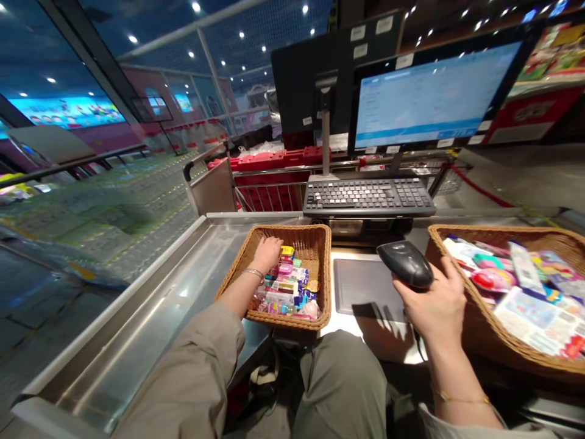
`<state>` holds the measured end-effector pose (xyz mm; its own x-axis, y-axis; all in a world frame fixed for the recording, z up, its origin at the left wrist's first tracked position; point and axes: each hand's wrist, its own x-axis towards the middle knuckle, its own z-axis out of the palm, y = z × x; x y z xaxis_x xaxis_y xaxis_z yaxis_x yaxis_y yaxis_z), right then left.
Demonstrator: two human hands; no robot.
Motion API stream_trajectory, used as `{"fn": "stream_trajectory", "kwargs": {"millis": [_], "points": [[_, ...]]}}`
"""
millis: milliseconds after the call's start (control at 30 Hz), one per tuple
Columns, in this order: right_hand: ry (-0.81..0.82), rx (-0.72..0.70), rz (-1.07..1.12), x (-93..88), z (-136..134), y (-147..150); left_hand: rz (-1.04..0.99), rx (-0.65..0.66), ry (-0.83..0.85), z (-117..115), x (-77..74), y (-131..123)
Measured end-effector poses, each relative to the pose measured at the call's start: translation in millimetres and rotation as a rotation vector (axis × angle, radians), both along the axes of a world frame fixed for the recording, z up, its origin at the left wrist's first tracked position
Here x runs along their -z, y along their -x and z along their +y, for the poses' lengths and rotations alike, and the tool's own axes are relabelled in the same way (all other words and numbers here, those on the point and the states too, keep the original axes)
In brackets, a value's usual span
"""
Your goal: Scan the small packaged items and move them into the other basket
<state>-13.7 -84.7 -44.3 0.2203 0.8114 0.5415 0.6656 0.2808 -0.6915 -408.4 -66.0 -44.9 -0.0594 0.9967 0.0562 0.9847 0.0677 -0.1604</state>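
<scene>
The handle of the barcode scanner [406,263] was hidden inside the right hand [432,302], with only its dark head showing above the fingers, and its thin cable disappeared below the grip. Left of the grip, the left hand [267,254] covered part of the small packets [287,289] in the left wicker basket [315,235]; its fingertips were out of sight, and the packets' labels were too small to read. Right of the grip, the right wicker basket [479,229] and its printed boxes [534,317] ran off the frame's edge. Farther up, the monitor's [439,97] text was too small to read.
</scene>
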Motion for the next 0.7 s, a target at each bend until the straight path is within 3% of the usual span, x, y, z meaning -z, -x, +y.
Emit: {"fn": "stream_trajectory", "kwargs": {"millis": [300,700], "points": [[0.022,-0.017,0.019,8.5,6,7,0.07,-0.033,0.127,1,29.8,5],[0.029,-0.031,0.015,10.0,5,2,0.049,-0.072,0.162,-1,27.6,-4]]}}
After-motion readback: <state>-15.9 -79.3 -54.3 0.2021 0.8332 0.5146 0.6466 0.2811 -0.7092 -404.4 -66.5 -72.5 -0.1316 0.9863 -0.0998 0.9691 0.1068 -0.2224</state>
